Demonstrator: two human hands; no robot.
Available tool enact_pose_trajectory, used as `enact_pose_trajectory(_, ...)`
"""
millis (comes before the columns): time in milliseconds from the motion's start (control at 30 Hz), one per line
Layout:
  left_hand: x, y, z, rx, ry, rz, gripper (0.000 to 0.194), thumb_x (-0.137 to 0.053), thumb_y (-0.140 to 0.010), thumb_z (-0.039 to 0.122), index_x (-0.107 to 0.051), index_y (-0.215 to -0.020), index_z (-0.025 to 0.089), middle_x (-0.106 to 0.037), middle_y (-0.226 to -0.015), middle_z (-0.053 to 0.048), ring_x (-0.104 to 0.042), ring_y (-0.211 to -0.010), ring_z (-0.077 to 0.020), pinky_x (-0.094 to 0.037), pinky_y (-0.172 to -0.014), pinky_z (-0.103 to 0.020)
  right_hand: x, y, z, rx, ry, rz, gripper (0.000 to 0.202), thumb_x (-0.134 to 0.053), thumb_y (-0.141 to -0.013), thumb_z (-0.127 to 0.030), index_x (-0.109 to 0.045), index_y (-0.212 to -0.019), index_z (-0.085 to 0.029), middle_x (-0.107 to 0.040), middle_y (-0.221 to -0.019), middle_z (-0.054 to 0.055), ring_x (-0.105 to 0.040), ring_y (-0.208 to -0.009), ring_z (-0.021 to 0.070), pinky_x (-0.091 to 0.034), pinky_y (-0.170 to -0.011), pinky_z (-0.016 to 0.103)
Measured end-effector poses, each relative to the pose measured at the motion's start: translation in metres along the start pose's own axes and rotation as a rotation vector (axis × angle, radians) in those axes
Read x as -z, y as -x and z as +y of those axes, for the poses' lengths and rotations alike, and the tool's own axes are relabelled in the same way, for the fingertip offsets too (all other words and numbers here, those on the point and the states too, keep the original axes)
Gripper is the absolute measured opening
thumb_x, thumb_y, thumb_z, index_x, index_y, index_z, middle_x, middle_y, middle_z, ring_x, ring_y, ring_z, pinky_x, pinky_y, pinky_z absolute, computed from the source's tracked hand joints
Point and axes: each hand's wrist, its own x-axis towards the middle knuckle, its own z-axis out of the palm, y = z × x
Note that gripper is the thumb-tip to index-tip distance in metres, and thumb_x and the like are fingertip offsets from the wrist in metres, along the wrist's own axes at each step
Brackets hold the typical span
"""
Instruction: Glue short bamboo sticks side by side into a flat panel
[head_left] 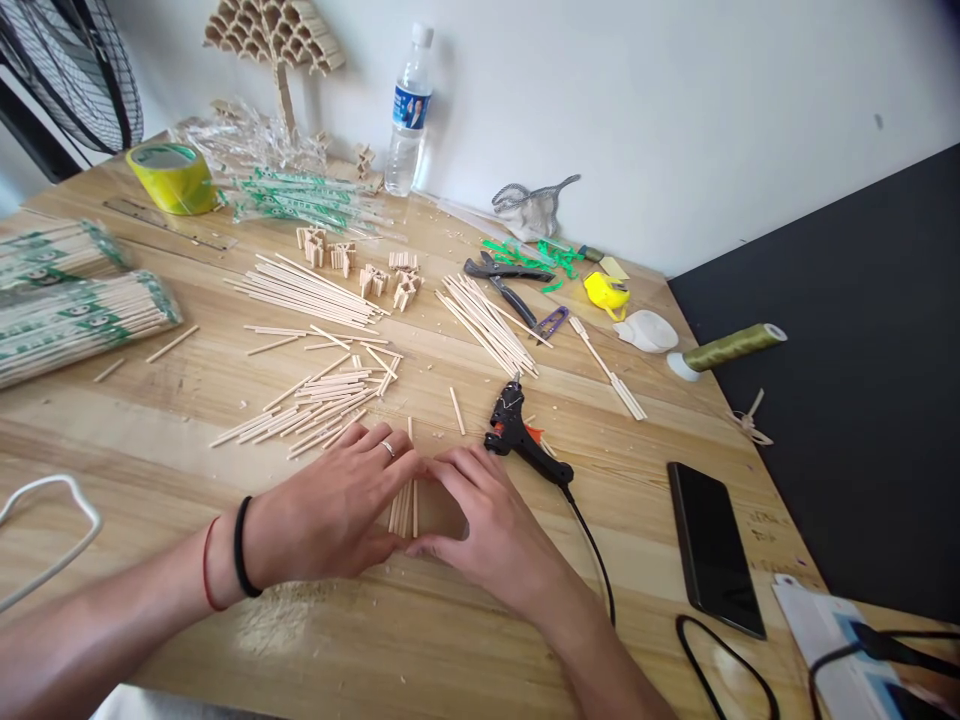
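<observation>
Several short wooden sticks (403, 512) lie side by side on the table between my hands. My left hand (334, 505), with a ring and wristbands, curls round their left side, its thumb at the near ends. From the right, my right hand (491, 525) closes in on the same sticks, thumb and fingers at their near and far ends. My fingers partly hide the sticks. A black hot glue gun (517, 430) rests just beyond my right hand. Past my left hand spreads a loose pile of cut sticks (326, 405).
Longer sticks (487, 325) lie farther back, near pliers (510, 280) and small stick bundles (375, 280). Wrapped stick packs (82, 320) and yellow tape (171, 180) are at left. A bottle (409, 115) stands by the wall. A phone (715, 545) and the glue gun's cord (596, 545) lie right.
</observation>
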Motion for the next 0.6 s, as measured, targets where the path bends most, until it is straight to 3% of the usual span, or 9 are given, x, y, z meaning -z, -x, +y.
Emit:
enact_pose_trajectory(300, 0.0032, -0.0008, 0.0029, 0.036, 0.028, -0.017, 0.038, -0.079, -0.084, 0.029, -0.059, -0.113, 0.016, -0.063, -0.114, -0.011, -0.056, -0.105, -0.0318, -0.043, -0.09, -0.045, -0.0008, -0.0004, -0.0014, -0.03, -0.141, 0.002, 0.057, -0.1, -0.068, -0.026, -0.06, -0.108, -0.018, -0.071, -0.109, 0.009, -0.066, -0.109, 0.0316, -0.055, -0.096, 0.049)
enact_pose_trajectory(433, 0.0036, -0.001, 0.0026, 0.035, 0.034, -0.014, 0.039, -0.082, -0.082, 0.028, -0.058, -0.111, 0.017, -0.063, -0.114, -0.01, -0.056, -0.105, -0.031, -0.043, -0.092, -0.045, 0.0009, 0.0007, -0.001, -0.016, -0.175, -0.03, 0.058, -0.101, -0.067, -0.029, -0.059, -0.106, -0.02, -0.071, -0.112, 0.007, -0.064, -0.112, 0.0313, -0.054, -0.099, 0.049)
enact_pose_trajectory(600, 0.0011, -0.0008, 0.0012, 0.02, 0.021, 0.005, 0.045, -0.083, -0.082, 0.029, -0.058, -0.116, 0.016, -0.062, -0.118, -0.011, -0.057, -0.107, -0.032, -0.044, -0.093, -0.046, 0.0014, 0.0011, 0.0, 0.002, -0.152, -0.047, 0.044, -0.096, -0.074, -0.023, -0.065, -0.104, -0.019, -0.07, -0.114, 0.008, -0.062, -0.115, 0.0305, -0.053, -0.102, 0.048)
